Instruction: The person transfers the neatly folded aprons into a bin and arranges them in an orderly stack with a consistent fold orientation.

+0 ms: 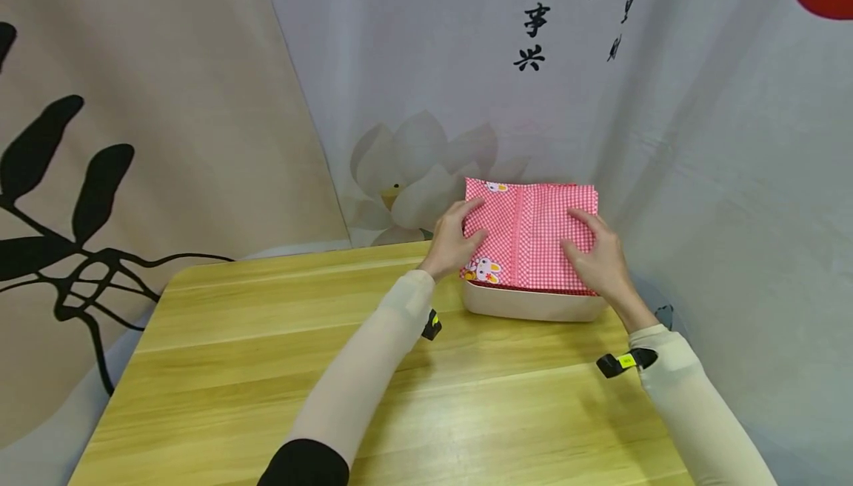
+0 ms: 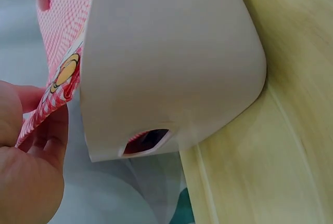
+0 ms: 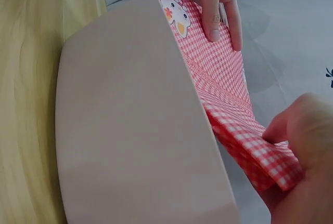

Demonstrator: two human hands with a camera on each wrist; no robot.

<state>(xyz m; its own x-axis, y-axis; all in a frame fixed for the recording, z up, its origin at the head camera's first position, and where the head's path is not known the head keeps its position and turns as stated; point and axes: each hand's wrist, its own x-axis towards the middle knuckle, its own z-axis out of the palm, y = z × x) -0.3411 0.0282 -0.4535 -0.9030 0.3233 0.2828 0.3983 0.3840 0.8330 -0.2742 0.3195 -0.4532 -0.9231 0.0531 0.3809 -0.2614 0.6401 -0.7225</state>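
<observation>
A folded red-and-white checked cloth [image 1: 543, 238] with rabbit pictures lies over the top of an off-white bin [image 1: 533, 307]. My left hand [image 1: 455, 240] grips the cloth's left edge, thumb on top and fingers beneath, as the left wrist view shows. At the opposite edge my right hand [image 1: 600, 260] pinches the folded layers, also thumb uppermost in the right wrist view. Both edges stick out past the bin's rim. An oval handle hole [image 2: 146, 142] pierces the bin's end wall, with red checks showing through it. The cloth hides most of the bin's inside.
The bin stands near the back right of a wooden table [image 1: 280, 353]. Right behind it hangs a pale curtain [image 1: 720, 175] with dark characters and a printed flower. A beige curtain [image 1: 200, 101] with a black plant pattern hangs at the left.
</observation>
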